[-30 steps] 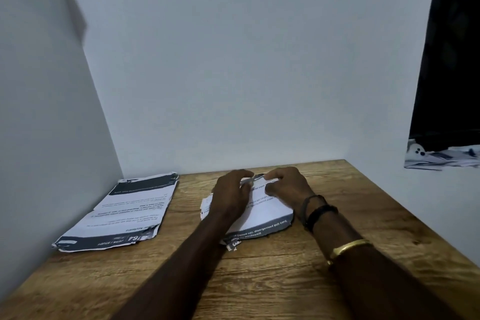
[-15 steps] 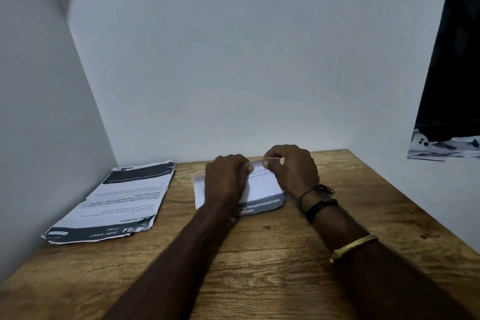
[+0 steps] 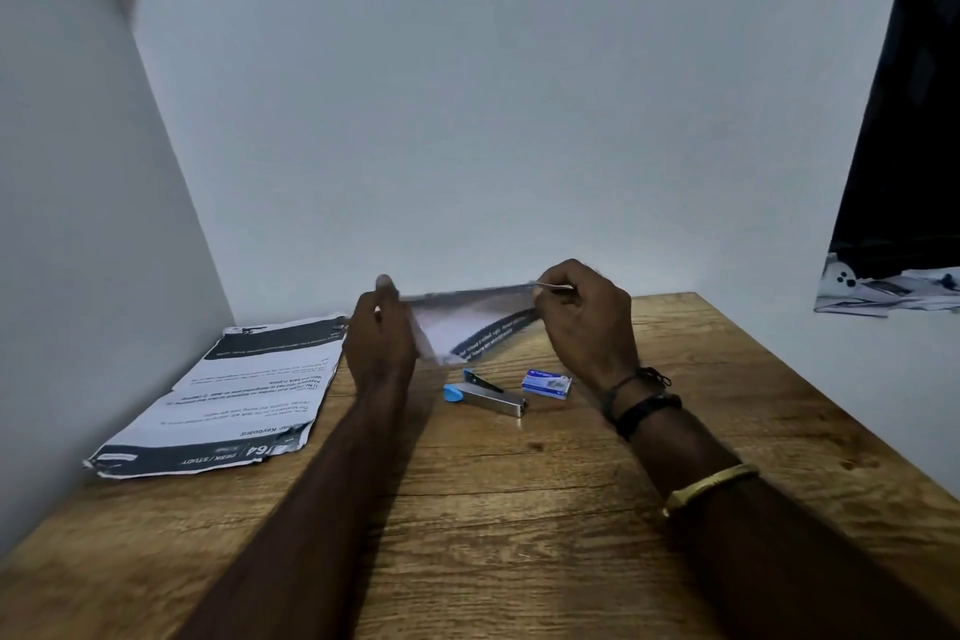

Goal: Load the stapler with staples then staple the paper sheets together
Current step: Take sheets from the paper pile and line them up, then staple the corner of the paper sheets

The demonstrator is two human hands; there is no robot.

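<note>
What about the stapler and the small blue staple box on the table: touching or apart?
Apart. The head view shows a strip of bare table between the stapler and the staple box.

Stapler (image 3: 485,395) silver, blue cap; staple box (image 3: 546,384) blue-white; table (image 3: 519,509) wood-grain.

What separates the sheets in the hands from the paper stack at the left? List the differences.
The held sheets hang above the table, gripped by the left hand and right hand; the paper stack lies flat on it, untouched. The held sheets show nearly edge-on and blurred; the paper stack shows its printed face. The held sheets look smaller than the paper stack. Both are white printed paper with dark bands.
</note>
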